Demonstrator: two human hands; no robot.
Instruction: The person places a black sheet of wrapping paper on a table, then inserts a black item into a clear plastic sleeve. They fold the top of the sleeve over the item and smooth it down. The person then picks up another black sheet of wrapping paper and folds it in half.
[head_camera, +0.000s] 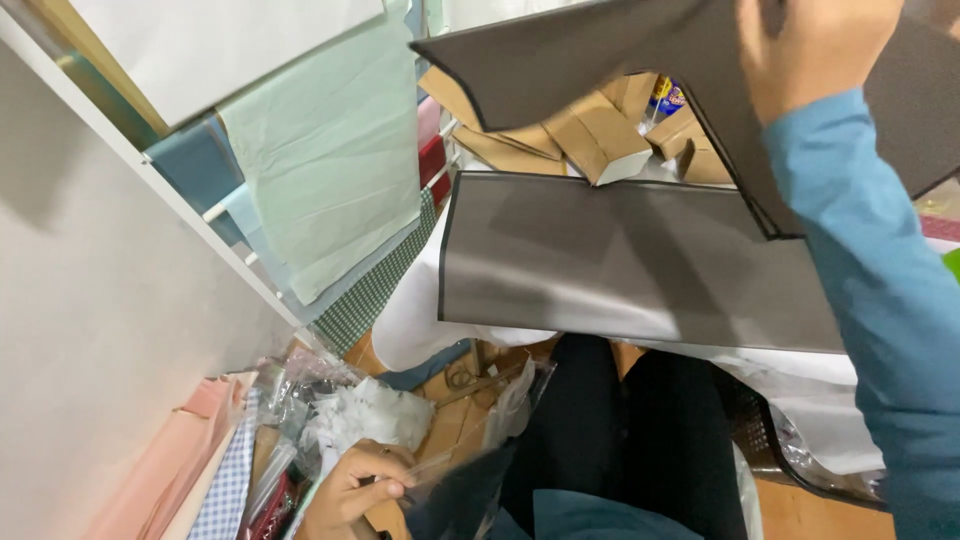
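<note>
My right hand (815, 45), at the top right in a blue sleeve, grips a dark grey fabric panel (600, 50) with black piping and holds it up in the air. Below it lies a second grey panel (620, 260), flat on a white surface. My left hand (350, 490), at the bottom left, has its fingers closed on the edge of a clear plastic bag (470, 440). Beside that hand sits a bag of white pieces (365, 415). My dark trousers (620, 430) show between the two hands.
Pale green cloth (330, 150) hangs from a white rack (150, 170) at the left. Cardboard boxes (590, 135) are stacked behind the panels. Folded pink and checked fabrics (210, 470) lie at the bottom left. A white sheet (420, 310) drapes under the flat panel.
</note>
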